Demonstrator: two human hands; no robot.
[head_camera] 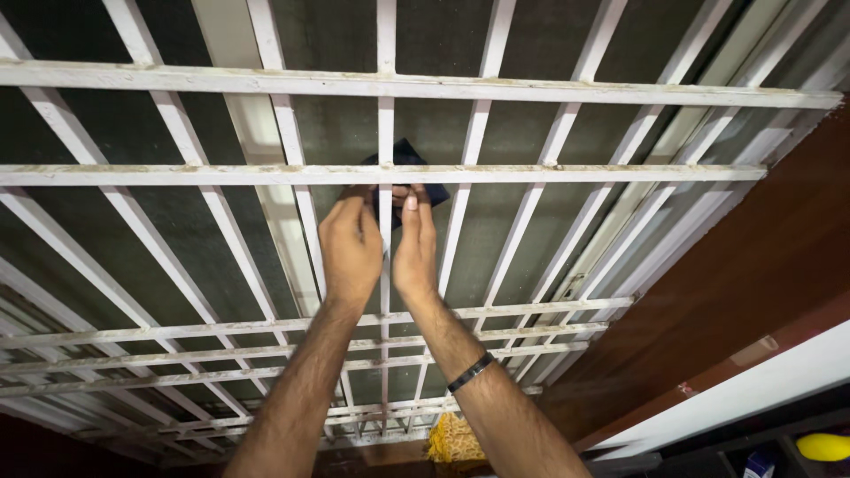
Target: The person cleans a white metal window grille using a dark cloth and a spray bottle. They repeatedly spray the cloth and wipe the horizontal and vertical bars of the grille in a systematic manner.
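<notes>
Two bare forearms rise from the bottom edge of the view, the right one wearing a dark band (470,373) at the wrist. Both reach up to a white metal window grille (567,133) that fills most of the picture, its paint dusty and stained along the flat crossbars. At the middle, the left hand (350,248) and the right hand (414,248) meet on either side of one upright bar (386,133), each grip pinching a dark blue cloth (409,159). That single cloth sits just above the second crossbar from the top, seemingly behind the bars against the dim greenish glass (522,230), and the bars cover part of it, so its full shape cannot be told. The fingertips are half hidden by the crossbar and the upright. Lower down, between the two forearms, one yellow stringy bundle (453,438) hangs near the foot of the grille. To the right runs a reddish-brown wall (753,265) with a white strip (779,376) below it, and one yellow rounded object (822,445) shows in the bottom right corner.
</notes>
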